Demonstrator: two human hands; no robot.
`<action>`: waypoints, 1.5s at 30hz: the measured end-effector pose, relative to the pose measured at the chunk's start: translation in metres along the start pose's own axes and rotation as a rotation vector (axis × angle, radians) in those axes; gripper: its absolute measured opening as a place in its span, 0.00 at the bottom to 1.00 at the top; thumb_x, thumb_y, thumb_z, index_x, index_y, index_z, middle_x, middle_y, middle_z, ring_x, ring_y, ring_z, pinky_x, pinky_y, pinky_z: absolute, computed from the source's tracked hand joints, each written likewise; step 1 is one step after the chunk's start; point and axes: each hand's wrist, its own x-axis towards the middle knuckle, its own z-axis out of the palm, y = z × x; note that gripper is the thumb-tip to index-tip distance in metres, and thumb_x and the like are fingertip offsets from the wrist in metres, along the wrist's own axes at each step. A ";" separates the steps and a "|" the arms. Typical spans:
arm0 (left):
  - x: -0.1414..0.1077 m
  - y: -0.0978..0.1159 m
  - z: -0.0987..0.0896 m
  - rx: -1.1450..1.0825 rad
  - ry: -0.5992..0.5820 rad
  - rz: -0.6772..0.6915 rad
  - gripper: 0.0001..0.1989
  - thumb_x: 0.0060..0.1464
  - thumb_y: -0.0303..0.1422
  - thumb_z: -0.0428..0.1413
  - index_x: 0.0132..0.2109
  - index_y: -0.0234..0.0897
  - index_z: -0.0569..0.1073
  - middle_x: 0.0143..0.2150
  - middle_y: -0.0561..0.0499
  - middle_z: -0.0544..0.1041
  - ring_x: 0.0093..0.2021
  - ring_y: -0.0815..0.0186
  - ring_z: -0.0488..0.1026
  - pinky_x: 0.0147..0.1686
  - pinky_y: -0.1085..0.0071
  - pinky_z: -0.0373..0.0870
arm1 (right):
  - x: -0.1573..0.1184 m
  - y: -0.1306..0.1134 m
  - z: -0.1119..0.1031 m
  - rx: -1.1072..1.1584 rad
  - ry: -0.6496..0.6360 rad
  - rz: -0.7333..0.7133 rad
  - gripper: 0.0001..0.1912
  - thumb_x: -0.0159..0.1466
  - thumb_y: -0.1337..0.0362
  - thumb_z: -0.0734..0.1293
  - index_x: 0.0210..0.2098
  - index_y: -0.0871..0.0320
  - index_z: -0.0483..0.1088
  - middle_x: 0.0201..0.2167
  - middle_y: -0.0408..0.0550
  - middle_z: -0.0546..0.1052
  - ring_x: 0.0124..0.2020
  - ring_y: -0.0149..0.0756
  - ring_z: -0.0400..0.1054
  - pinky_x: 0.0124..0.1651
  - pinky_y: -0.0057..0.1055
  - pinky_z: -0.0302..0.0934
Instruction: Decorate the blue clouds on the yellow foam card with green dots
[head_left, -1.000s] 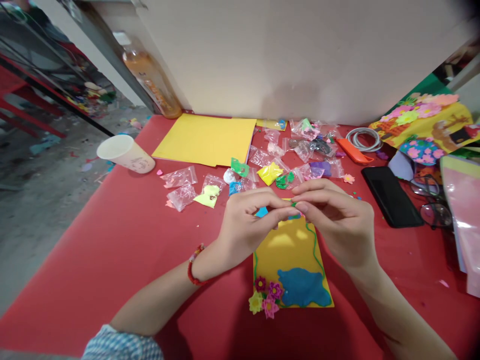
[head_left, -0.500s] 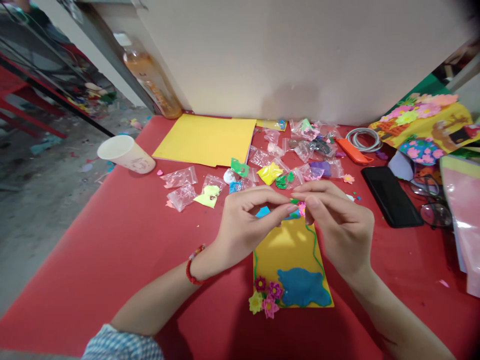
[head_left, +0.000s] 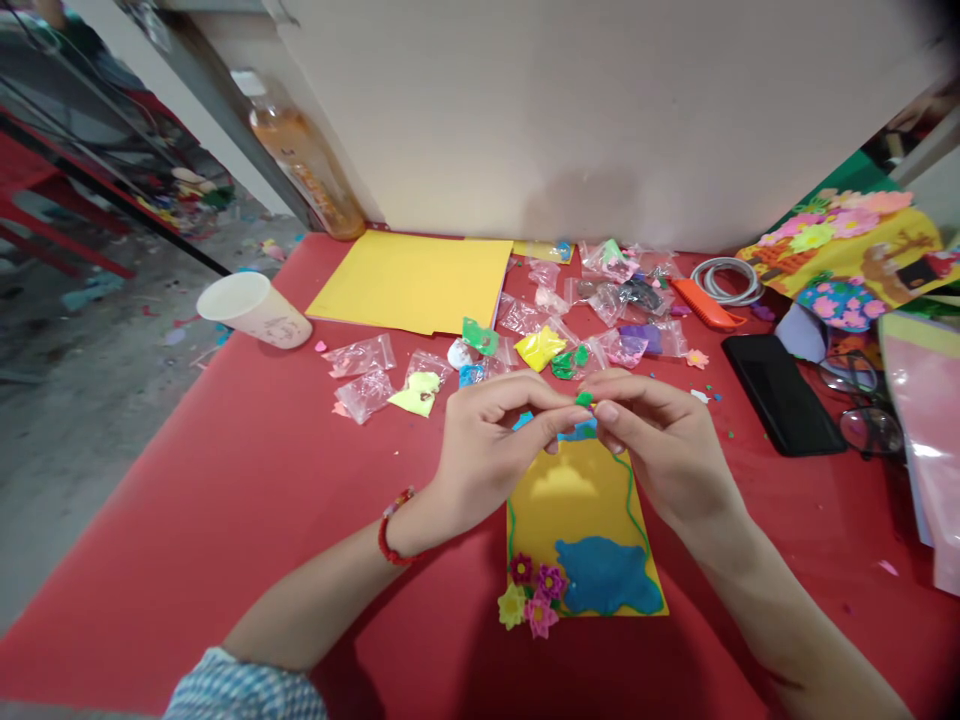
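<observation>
Pinching a small green piece point(head_left: 583, 399) between them, the left hand point(head_left: 484, 450) and right hand point(head_left: 675, 455) meet over the far end of the yellow card point(head_left: 570, 510) in the head view. The fingers of both are drawn in narrow, tips nearly touching around the piece; whether anything else sits between them is too small to tell.

Squeezing too hard could flatten the piece, if it is as soft as it looks, and a loose pinch could drop it onto the card. A low wrist or fingertip might also smear the green line point(head_left: 637, 512) or dent the blue patch point(head_left: 604, 575). The pink flower point(head_left: 540, 612) overhangs the near edge, so a brushing forearm could knock it.

The piece's direction and long axis cannot be made out. The card lies flat on the table point(head_left: 337, 570), its long axis running away from the person, leaning slightly left at the far end.
</observation>
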 end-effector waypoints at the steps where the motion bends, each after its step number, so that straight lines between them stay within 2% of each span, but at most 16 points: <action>1: 0.000 0.000 0.000 0.003 0.001 0.000 0.11 0.51 0.34 0.61 0.24 0.36 0.75 0.18 0.54 0.73 0.18 0.74 0.68 0.18 0.77 0.65 | 0.000 0.001 0.000 0.015 0.000 0.003 0.05 0.53 0.68 0.71 0.29 0.51 0.77 0.29 0.40 0.78 0.22 0.23 0.66 0.22 0.21 0.61; 8: -0.003 -0.003 0.002 0.023 0.017 0.005 0.08 0.49 0.30 0.63 0.24 0.36 0.76 0.17 0.55 0.73 0.19 0.74 0.68 0.19 0.77 0.66 | -0.002 -0.006 0.003 -0.100 0.046 -0.070 0.04 0.54 0.70 0.69 0.27 0.54 0.75 0.29 0.41 0.77 0.25 0.25 0.68 0.22 0.22 0.61; 12: -0.002 -0.004 0.001 0.008 0.040 0.001 0.03 0.45 0.27 0.65 0.28 0.36 0.78 0.24 0.52 0.78 0.23 0.71 0.72 0.23 0.76 0.70 | -0.003 -0.012 0.004 -0.264 0.066 -0.152 0.05 0.56 0.70 0.67 0.27 0.56 0.73 0.30 0.43 0.77 0.31 0.29 0.71 0.27 0.25 0.65; 15: 0.000 -0.003 0.000 0.009 0.047 0.044 0.06 0.44 0.28 0.66 0.33 0.36 0.79 0.29 0.49 0.80 0.28 0.68 0.74 0.29 0.72 0.73 | -0.003 -0.014 0.003 -0.367 0.081 -0.200 0.05 0.57 0.71 0.67 0.28 0.55 0.73 0.30 0.43 0.77 0.34 0.30 0.71 0.31 0.26 0.66; 17: 0.001 -0.003 -0.001 0.042 0.029 0.081 0.05 0.46 0.26 0.64 0.33 0.37 0.79 0.29 0.49 0.80 0.30 0.68 0.74 0.30 0.72 0.73 | -0.004 -0.014 0.003 -0.402 0.088 -0.216 0.05 0.58 0.71 0.67 0.27 0.55 0.73 0.30 0.43 0.77 0.34 0.30 0.71 0.31 0.26 0.65; 21: 0.000 -0.004 -0.001 0.092 0.050 0.124 0.05 0.48 0.23 0.62 0.30 0.37 0.77 0.27 0.52 0.78 0.28 0.70 0.73 0.29 0.73 0.71 | -0.005 -0.013 0.005 -0.408 0.098 -0.218 0.05 0.57 0.70 0.67 0.26 0.55 0.73 0.29 0.43 0.77 0.34 0.31 0.71 0.31 0.28 0.64; 29: -0.003 -0.003 0.004 0.059 0.110 0.147 0.05 0.52 0.27 0.60 0.29 0.37 0.75 0.24 0.53 0.75 0.27 0.71 0.71 0.26 0.75 0.70 | -0.006 -0.014 0.008 -0.357 0.080 -0.197 0.03 0.55 0.69 0.68 0.28 0.55 0.74 0.30 0.44 0.77 0.33 0.31 0.71 0.28 0.26 0.64; 38: -0.006 -0.006 0.006 0.033 0.142 0.186 0.06 0.49 0.23 0.62 0.31 0.40 0.78 0.24 0.54 0.76 0.25 0.72 0.70 0.21 0.76 0.67 | -0.007 -0.015 0.008 -0.333 0.099 -0.209 0.05 0.55 0.70 0.68 0.27 0.53 0.75 0.29 0.42 0.79 0.33 0.31 0.72 0.32 0.28 0.68; 45: -0.008 -0.005 0.009 0.049 0.188 0.222 0.09 0.47 0.22 0.63 0.33 0.41 0.79 0.27 0.54 0.78 0.27 0.73 0.72 0.25 0.77 0.70 | -0.008 -0.014 0.009 -0.370 0.121 -0.237 0.05 0.56 0.70 0.67 0.26 0.55 0.74 0.28 0.43 0.78 0.32 0.31 0.71 0.29 0.27 0.65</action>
